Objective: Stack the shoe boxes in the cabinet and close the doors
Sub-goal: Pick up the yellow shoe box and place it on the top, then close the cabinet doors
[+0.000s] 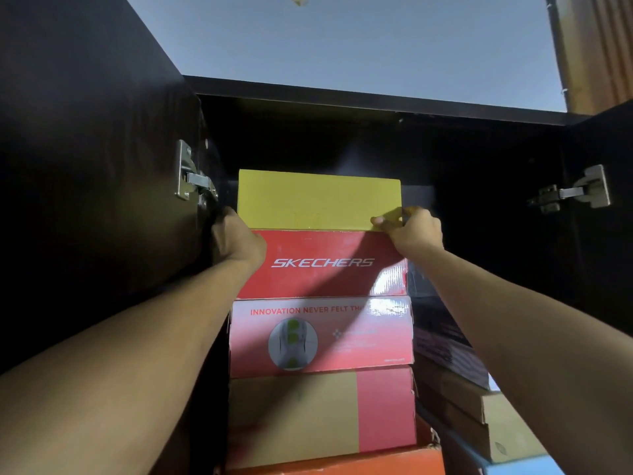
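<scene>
My left hand and right hand clasp the yellow box by its lower corners atop the red box; I should push evenly, keeping edges flush so the stack stays steady

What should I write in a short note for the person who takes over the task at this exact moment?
Left hand: on the left end of the yellow box, fingers hidden behind it.
Right hand: gripping the box's lower right corner.
The yellow box sits on top of the stack, on the red Skechers box, inside the cabinet.
Done: the stack is built up to the yellow box.
Left: square the box if needed, let go, then close the left door and the right door, both open.
</scene>
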Motion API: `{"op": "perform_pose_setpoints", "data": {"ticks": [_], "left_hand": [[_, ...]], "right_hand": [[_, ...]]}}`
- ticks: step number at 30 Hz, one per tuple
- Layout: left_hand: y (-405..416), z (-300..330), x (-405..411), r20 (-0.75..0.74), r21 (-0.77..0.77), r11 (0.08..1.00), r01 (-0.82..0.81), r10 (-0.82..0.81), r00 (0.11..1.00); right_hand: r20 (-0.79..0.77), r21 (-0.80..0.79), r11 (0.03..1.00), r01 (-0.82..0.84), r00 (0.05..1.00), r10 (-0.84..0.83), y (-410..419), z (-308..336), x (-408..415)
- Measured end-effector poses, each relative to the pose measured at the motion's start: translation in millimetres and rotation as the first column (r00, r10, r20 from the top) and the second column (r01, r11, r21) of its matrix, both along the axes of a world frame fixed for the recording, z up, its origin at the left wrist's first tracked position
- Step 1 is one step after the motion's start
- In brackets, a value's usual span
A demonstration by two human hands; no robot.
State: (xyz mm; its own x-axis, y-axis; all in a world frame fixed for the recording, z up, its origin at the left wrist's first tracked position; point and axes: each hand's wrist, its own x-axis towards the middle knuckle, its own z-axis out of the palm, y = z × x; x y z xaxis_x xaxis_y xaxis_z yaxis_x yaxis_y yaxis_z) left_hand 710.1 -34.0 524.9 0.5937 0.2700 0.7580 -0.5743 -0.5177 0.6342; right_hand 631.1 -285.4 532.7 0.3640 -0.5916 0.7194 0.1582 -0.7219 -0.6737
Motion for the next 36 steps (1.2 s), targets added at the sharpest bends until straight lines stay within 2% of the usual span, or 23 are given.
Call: {"op": "perform_pose_setpoints", "data": {"ticks": [4, 6, 8, 10, 14, 17, 20, 25, 31, 33, 36], "left_hand": [[-23.5, -24.9, -16.5, 0.264, 0.277, 0.948, -0.155, 0.080, 0.961], [-43.8, -36.9, -28.6, 0.312, 0.389, 0.902, -0.188, 0.063, 0.948], [-67.8, -49.8, -49.0, 0.247, 0.494, 0.864, -0.096, -0.034, 0.968], [-93.1, -62.3, -71.9, 0.120, 0.563, 0.824, 0.061, -0.154, 0.981], [-147.2, -87.0, -117.6, -0.121, 0.655, 0.673, 0.344, -0.355, 0.927], [-186.1, -112.1, -153.4, -0.274, 0.665, 0.528, 0.529, -0.486, 0.830], [-220.6, -143.9, -190.3, -0.363, 0.656, 0.391, 0.645, -0.586, 0.724], [-264.2, -196.7, -249.4, -0.491, 0.520, 0.203, 0.830, -0.724, 0.485], [-296.7, -251.9, -316.3, -0.470, 0.454, 0.120, 0.883, -0.810, 0.351], [-304.6, -266.2, -332.1, -0.434, 0.460, 0.118, 0.880, -0.835, 0.339], [-312.4, -283.0, -350.4, -0.388, 0.506, 0.143, 0.851, -0.843, 0.372]], "right_hand": [[-0.109, -0.141, 0.986, 0.086, 0.989, -0.102, -10.9, -8.2, -39.2], [-0.141, -0.176, 0.981, 0.081, 0.984, -0.106, -20.7, -14.0, -65.0], [-0.184, -0.192, 0.979, 0.072, 0.977, -0.108, -31.2, -22.4, -93.8], [-0.222, -0.206, 0.975, 0.084, 0.966, -0.130, -41.4, -33.4, -125.3], [-0.312, -0.237, 0.959, 0.157, 0.922, -0.228, -60.2, -62.2, -192.3], [-0.383, -0.258, 0.934, 0.247, 0.862, -0.333, -73.6, -86.6, -242.7], [-0.424, -0.277, 0.892, 0.358, 0.787, -0.448, -88.2, -110.9, -292.6], [-0.412, -0.302, 0.788, 0.536, 0.672, -0.615, -99.2, -146.6, -366.2], [-0.305, -0.296, 0.598, 0.744, 0.520, -0.798, -116.8, -177.1, -419.7], [-0.351, -0.269, 0.620, 0.737, 0.525, -0.775, -124.5, -182.9, -427.4], [-0.364, -0.102, 0.714, 0.692, 0.642, -0.674, -129.2, -189.8, -428.7]]}}
